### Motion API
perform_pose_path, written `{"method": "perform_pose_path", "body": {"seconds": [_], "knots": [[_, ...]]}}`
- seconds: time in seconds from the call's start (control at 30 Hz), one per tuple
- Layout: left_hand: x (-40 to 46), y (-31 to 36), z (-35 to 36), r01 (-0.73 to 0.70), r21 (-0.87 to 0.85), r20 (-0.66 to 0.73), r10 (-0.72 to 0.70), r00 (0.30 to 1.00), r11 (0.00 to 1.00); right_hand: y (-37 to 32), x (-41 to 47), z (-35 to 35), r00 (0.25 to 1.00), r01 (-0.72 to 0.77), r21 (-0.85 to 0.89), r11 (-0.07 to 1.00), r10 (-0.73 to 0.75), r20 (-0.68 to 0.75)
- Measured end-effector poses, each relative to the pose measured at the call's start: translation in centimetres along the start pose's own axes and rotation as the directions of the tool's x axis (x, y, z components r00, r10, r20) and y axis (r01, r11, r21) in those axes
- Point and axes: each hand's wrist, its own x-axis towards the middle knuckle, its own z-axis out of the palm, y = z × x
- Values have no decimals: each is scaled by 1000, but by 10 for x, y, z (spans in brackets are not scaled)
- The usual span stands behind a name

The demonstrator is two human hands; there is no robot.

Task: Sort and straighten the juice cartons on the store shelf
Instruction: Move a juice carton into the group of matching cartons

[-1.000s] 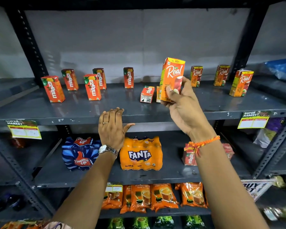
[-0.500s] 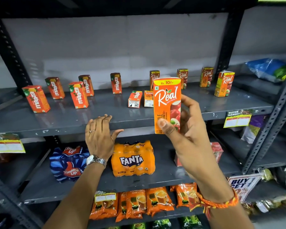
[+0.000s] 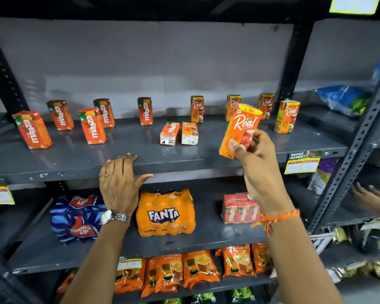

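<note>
My right hand holds an orange Real carton tilted, in the air above the right part of the grey top shelf. My left hand lies flat on that shelf's front edge, fingers apart, holding nothing. Several red Maaza cartons stand on the left, the nearest one leaning. Several Real cartons stand at the back right, one nearer the front. A Maaza carton and a Real carton lie flat on their backs in the middle.
Below are a Thums Up pack, a Fanta pack and a red Maaza multipack. Orange pouches fill the lower shelf. A slotted upright stands at right, with another person's hand beyond it.
My right hand carried the Real carton from the middle of the shelf out toward me, then right and up, tilting it. My left hand stayed on the shelf edge.
</note>
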Motion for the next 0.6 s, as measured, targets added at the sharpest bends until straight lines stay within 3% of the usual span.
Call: {"method": "perform_pose_path", "body": {"seconds": [0.07,0.23,0.4,0.6], "knots": [[2,3,-5,-5,18,19,5,1000,1000,4,32,-6,998,7,-61,998,-11,-61],[7,23,-5,-180,-52,22,181,983,982,20,115,-24,979,-32,-232,972,-16,-204],[5,39,1,-133,-130,-52,127,990,983,32,174,-39,968,-128,-447,885,14,-249],[5,39,7,-112,-151,-102,97,990,982,43,202,-43,979,-173,-584,793,73,-190]]}}
